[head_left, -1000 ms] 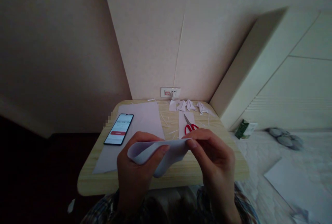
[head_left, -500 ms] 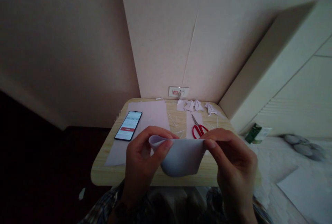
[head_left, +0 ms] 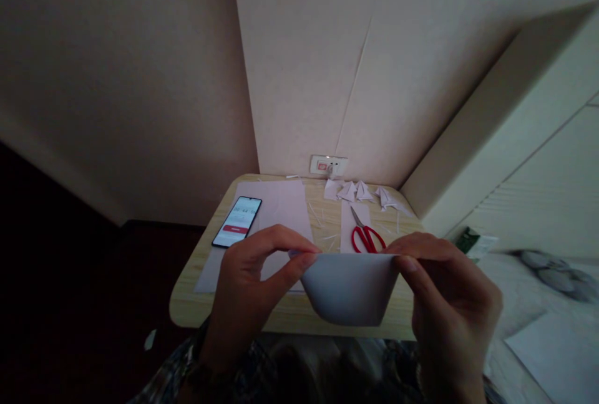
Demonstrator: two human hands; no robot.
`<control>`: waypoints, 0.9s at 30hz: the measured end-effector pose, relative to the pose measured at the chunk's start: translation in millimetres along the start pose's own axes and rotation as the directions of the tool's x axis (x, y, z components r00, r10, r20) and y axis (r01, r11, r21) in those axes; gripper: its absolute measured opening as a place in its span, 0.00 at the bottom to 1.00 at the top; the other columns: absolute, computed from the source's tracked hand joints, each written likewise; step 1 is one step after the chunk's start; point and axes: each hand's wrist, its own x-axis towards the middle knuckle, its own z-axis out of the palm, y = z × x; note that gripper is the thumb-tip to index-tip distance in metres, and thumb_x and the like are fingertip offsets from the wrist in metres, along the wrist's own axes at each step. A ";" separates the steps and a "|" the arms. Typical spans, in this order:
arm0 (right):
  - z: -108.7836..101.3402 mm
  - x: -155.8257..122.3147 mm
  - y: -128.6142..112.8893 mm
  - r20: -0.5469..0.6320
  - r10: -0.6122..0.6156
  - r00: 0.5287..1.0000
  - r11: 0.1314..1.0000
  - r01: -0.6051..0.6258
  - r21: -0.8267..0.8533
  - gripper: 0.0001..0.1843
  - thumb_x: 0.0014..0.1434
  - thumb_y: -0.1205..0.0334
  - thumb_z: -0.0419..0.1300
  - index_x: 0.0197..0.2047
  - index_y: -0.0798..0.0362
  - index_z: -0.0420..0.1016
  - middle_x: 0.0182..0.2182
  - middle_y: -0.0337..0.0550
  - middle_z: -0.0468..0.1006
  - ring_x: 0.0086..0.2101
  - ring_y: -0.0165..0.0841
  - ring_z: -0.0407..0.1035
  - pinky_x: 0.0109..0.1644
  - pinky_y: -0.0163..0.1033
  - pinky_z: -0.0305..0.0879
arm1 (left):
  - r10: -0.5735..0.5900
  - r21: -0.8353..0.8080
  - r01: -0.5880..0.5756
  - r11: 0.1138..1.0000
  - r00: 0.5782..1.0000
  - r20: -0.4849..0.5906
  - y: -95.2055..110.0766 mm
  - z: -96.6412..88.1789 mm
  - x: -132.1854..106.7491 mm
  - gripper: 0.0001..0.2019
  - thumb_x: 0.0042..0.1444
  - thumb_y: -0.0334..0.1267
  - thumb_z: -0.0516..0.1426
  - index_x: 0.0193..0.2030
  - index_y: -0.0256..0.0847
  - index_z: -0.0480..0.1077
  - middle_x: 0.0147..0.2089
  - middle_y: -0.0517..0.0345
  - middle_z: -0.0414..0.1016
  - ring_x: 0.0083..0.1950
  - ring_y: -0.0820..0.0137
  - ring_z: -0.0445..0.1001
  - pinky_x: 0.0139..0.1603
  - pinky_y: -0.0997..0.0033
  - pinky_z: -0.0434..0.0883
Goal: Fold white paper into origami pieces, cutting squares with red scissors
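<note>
The wall [head_left: 304,67] forms the far boundary of the work area. The bed [head_left: 496,295] lies to the right and carries loose paper [head_left: 556,351]. The desk [head_left: 189,307] stands centrally against the wall, with its near edge toward the person.

The large paper [head_left: 281,207] lies flat on the left half of the desk. The white sheet [head_left: 350,288] is held above the near part of the desk, right of the large paper. It appears bent double: its straight top edge runs left to right, and its body hangs below, rounded at lower left and squarer at lower right. Whether a crease is set cannot be told.

The left hand [head_left: 243,288] has its grip clamped, thumb and finger together, on the left end of the top edge. The right hand [head_left: 449,298] has its grip clamped likewise on the right end. The sheet therefore spans the space between the hands, its top edge aligned from one pinch to the other; neither hand is nearer.

The phone [head_left: 237,223] rests on the large paper. The scissors [head_left: 367,235] lie just beyond the sheet, nearer the right hand, blades pointing far. Small folded pieces [head_left: 347,191] occupy the far right, with thin strips [head_left: 314,214] left of the scissors
</note>
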 end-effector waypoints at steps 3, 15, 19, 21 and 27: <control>-1.1 -0.1 -1.1 -0.019 0.006 1.000 1.000 -0.006 -0.011 0.09 0.57 0.73 0.60 0.33 0.48 0.76 0.28 0.38 0.76 0.31 0.34 0.69 0.36 0.40 0.65 | 0.009 0.026 -0.009 1.000 1.000 0.003 -1.5 -0.3 0.7 0.05 0.51 0.30 0.61 0.29 0.45 0.77 0.29 0.62 0.79 0.34 0.70 0.76 0.37 0.72 0.72; -1.7 0.5 -0.5 -0.021 -0.004 1.000 0.999 0.003 -0.032 0.11 0.56 0.75 0.60 0.33 0.48 0.76 0.28 0.37 0.76 0.31 0.33 0.68 0.36 0.40 0.63 | 0.025 0.201 -0.007 0.980 0.996 -0.090 -0.6 1.0 2.4 0.07 0.52 0.31 0.61 0.29 0.48 0.79 0.31 0.66 0.82 0.34 0.71 0.78 0.39 0.74 0.73; -1.9 0.1 -1.6 -0.033 -0.005 0.999 0.997 0.002 -0.071 0.11 0.56 0.75 0.60 0.33 0.48 0.76 0.28 0.37 0.76 0.31 0.33 0.68 0.34 0.39 0.63 | 0.044 0.237 -0.028 0.971 0.997 -0.065 -5.7 4.3 3.7 0.07 0.53 0.31 0.60 0.29 0.47 0.78 0.30 0.65 0.81 0.33 0.71 0.78 0.37 0.74 0.73; -2.3 0.3 -1.6 -0.039 -0.010 0.999 0.994 0.006 -0.108 0.10 0.56 0.74 0.61 0.32 0.48 0.76 0.27 0.37 0.76 0.31 0.32 0.68 0.34 0.39 0.63 | 0.075 0.259 -0.060 0.964 0.996 -0.048 -8.2 5.9 4.4 0.06 0.53 0.31 0.59 0.29 0.45 0.77 0.30 0.63 0.81 0.33 0.71 0.77 0.37 0.74 0.72; -2.3 3.6 0.6 -0.035 -0.026 0.999 0.985 0.020 -0.173 0.08 0.56 0.72 0.62 0.31 0.48 0.76 0.27 0.37 0.76 0.30 0.32 0.68 0.33 0.39 0.64 | 0.152 0.294 -0.138 0.946 0.988 -0.027 -11.2 6.8 4.1 0.07 0.54 0.28 0.58 0.27 0.42 0.73 0.28 0.65 0.78 0.31 0.74 0.74 0.35 0.78 0.70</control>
